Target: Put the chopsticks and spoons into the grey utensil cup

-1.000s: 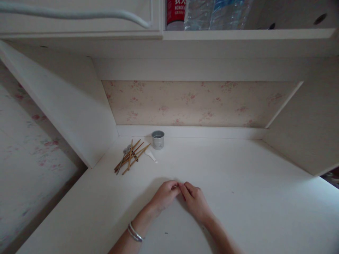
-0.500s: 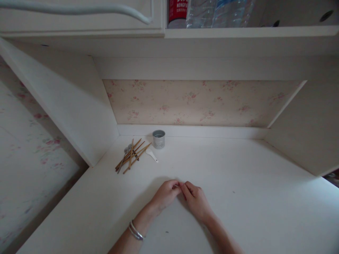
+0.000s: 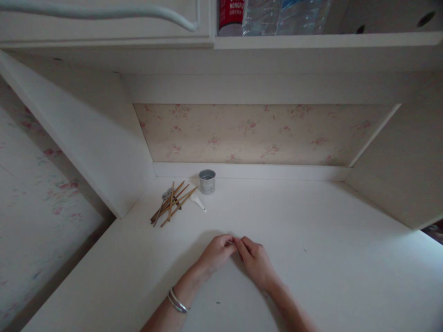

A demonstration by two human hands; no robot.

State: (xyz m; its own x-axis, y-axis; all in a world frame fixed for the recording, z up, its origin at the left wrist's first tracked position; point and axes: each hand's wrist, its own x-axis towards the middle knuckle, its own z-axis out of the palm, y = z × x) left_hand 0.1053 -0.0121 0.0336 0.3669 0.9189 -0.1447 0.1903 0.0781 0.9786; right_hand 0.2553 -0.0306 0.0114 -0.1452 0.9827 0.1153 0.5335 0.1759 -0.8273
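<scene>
My left hand [image 3: 217,252] and my right hand [image 3: 256,261] meet at the fingertips above the white tabletop. Both have their fingers curled and pressed together; whatever lies between them, if anything, is hidden. Beyond them to the left lies a loose pile of wooden chopsticks [image 3: 170,207], crossed over one another. A metal spoon [image 3: 159,214] is partly under the pile. Beside it rests a white soup spoon [image 3: 198,202]. A grey metal utensil holder [image 3: 207,182] with small holes stands upright near the back edge.
The white tabletop [image 3: 311,216] runs to a back ledge and side panels. Overhead is a cabinet with a handle [image 3: 104,10] and an open shelf [image 3: 328,42] holding plastic bottles [image 3: 277,17] and a red-labelled one [image 3: 231,13]. Small dark marks [image 3: 218,303] dot the table.
</scene>
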